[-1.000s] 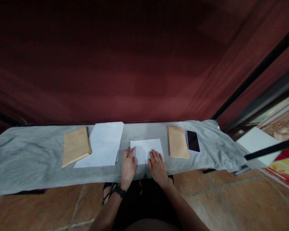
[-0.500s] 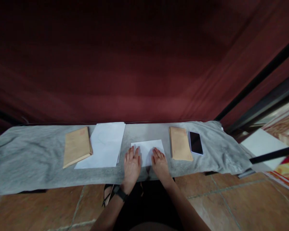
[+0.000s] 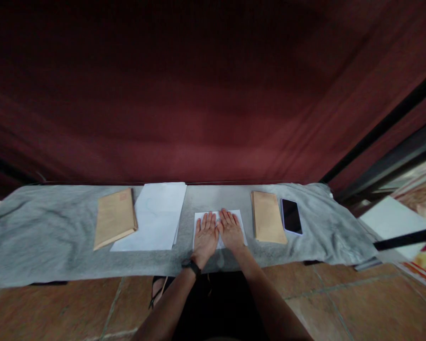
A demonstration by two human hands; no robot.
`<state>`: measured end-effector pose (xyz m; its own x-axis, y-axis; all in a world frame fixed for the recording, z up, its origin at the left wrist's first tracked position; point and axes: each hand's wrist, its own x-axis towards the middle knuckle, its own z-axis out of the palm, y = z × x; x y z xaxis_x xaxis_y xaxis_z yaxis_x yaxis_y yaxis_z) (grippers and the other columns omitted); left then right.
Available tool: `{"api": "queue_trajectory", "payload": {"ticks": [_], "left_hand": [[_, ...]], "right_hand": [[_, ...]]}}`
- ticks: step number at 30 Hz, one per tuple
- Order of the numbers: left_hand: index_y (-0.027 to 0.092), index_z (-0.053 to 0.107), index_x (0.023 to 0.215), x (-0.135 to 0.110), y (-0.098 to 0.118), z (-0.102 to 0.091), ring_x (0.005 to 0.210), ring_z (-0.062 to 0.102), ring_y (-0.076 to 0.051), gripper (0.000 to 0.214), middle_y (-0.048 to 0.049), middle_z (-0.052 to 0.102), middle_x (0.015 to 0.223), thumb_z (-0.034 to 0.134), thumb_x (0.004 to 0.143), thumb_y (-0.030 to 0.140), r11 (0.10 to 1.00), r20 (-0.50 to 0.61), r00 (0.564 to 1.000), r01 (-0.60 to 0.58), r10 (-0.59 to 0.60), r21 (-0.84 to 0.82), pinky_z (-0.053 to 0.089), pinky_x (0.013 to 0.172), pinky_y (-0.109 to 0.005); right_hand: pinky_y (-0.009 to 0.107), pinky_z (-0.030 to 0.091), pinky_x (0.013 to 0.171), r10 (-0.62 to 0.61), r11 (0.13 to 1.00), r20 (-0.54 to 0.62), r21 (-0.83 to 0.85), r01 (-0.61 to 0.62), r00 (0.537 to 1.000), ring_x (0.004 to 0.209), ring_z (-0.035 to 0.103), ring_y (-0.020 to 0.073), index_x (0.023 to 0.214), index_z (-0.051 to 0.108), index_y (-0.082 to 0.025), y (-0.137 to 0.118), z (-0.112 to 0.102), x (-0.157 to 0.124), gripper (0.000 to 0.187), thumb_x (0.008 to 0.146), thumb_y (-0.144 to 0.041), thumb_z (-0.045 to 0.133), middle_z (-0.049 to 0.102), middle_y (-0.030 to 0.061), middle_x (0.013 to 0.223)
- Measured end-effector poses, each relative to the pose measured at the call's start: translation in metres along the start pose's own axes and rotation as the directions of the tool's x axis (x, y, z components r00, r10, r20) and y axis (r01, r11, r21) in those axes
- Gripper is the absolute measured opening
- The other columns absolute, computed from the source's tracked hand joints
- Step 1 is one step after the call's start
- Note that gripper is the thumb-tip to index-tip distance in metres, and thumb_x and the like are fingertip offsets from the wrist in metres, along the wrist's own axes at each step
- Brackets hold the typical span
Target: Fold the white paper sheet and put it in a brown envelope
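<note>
Paper (image 3: 220, 243), white and rectangular, mostly covered by left hand (image 3: 205, 237) and right hand (image 3: 232, 231), both laid flat, insides of stacked tan paper envelopes (image 3: 269, 218) hidden.

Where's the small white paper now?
Head view, lower centre: the small white paper lies on the grey cloth, under the left hand and right hand, between the larger white sheets and the brown stack at right.

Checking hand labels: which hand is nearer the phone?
Right. The right hand lies on the white paper, left of the phone with a brown stack between; the left hand is on the same paper, farther left.
</note>
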<state>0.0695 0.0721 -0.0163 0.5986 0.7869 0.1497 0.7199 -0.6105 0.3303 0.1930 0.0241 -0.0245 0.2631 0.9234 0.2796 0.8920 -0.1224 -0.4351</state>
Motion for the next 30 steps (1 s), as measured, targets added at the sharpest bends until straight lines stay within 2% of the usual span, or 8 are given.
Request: {"api": "queue_trajectory", "payload": {"ticks": [4,9,17,20,23,26,30], "left_hand": [[0.015,0.037,0.155,0.001,-0.010,-0.004,0.153,0.026,-0.026,0.058,-0.0143,0.039,0.159,0.038,0.099,0.030,0.998,-0.030,0.998,0.057,-0.057,-0.002,0.016,0.125,-0.052],[0.011,0.040,0.153,-0.003,-0.017,-0.007,0.153,0.026,-0.028,0.060,-0.0166,0.039,0.159,0.039,0.098,0.034,0.993,-0.084,0.989,0.118,-0.119,-0.022,0.017,0.125,-0.049],[0.006,0.042,0.151,-0.014,-0.032,-0.017,0.151,0.030,-0.030,0.061,-0.0207,0.039,0.158,0.042,0.098,0.035,0.987,-0.148,0.976,0.155,-0.159,-0.040,0.018,0.125,-0.050],[0.003,0.043,0.150,-0.019,-0.026,-0.019,0.151,0.029,-0.032,0.060,-0.0228,0.040,0.157,0.040,0.097,0.032,0.984,-0.176,0.968,0.174,-0.179,-0.044,0.017,0.125,-0.053],[0.010,0.039,0.153,-0.028,-0.007,-0.015,0.153,0.025,-0.028,0.059,-0.0169,0.037,0.160,0.039,0.098,0.031,0.995,-0.169,0.981,0.087,-0.094,-0.048,0.017,0.125,-0.050],[0.014,0.037,0.155,-0.037,0.011,-0.006,0.153,0.026,-0.026,0.057,-0.0131,0.038,0.161,0.038,0.100,0.031,0.999,-0.075,0.997,-0.036,0.034,-0.021,0.020,0.125,-0.049],[0.014,0.039,0.153,-0.046,0.014,-0.001,0.151,0.030,-0.025,0.056,-0.0126,0.038,0.160,0.034,0.102,0.035,0.991,0.007,0.996,-0.090,0.090,0.099,0.024,0.124,-0.049]], "right_hand": [[0.052,0.028,0.121,0.027,0.999,-0.059,-0.019,-0.028,0.998,0.148,0.037,0.0287,0.150,0.046,-0.011,0.010,0.001,-0.006,0.053,0.104,-0.035,0.039,0.043,0.0172,0.156],[0.053,0.028,0.121,0.082,0.996,-0.135,-0.011,-0.084,0.988,0.147,0.038,0.0294,0.152,0.043,-0.012,0.022,0.000,-0.014,0.056,0.104,-0.041,0.038,0.042,0.0173,0.157],[0.053,0.028,0.121,0.116,0.993,-0.190,-0.011,-0.120,0.975,0.148,0.037,0.0307,0.152,0.041,-0.007,0.031,-0.003,-0.030,0.062,0.105,-0.046,0.036,0.039,0.0203,0.158],[0.052,0.027,0.122,0.124,0.992,-0.211,0.003,-0.126,0.970,0.147,0.037,0.0306,0.152,0.041,-0.009,0.031,-0.002,-0.033,0.061,0.104,-0.046,0.038,0.040,0.0189,0.158],[0.052,0.026,0.122,0.121,0.992,-0.220,0.003,-0.124,0.968,0.147,0.037,0.0304,0.152,0.041,-0.009,0.031,-0.002,-0.034,0.060,0.103,-0.044,0.040,0.040,0.0186,0.158],[0.053,0.027,0.122,0.105,0.993,-0.213,-0.037,-0.115,0.971,0.147,0.038,0.0299,0.152,0.042,-0.009,0.032,-0.004,-0.033,0.058,0.103,-0.041,0.040,0.041,0.0196,0.157],[0.053,0.030,0.120,0.097,0.982,-0.217,-0.139,-0.129,0.971,0.144,0.042,0.0300,0.151,0.042,-0.006,0.028,-0.007,-0.031,0.056,0.104,-0.035,0.038,0.044,0.0220,0.154]]}}
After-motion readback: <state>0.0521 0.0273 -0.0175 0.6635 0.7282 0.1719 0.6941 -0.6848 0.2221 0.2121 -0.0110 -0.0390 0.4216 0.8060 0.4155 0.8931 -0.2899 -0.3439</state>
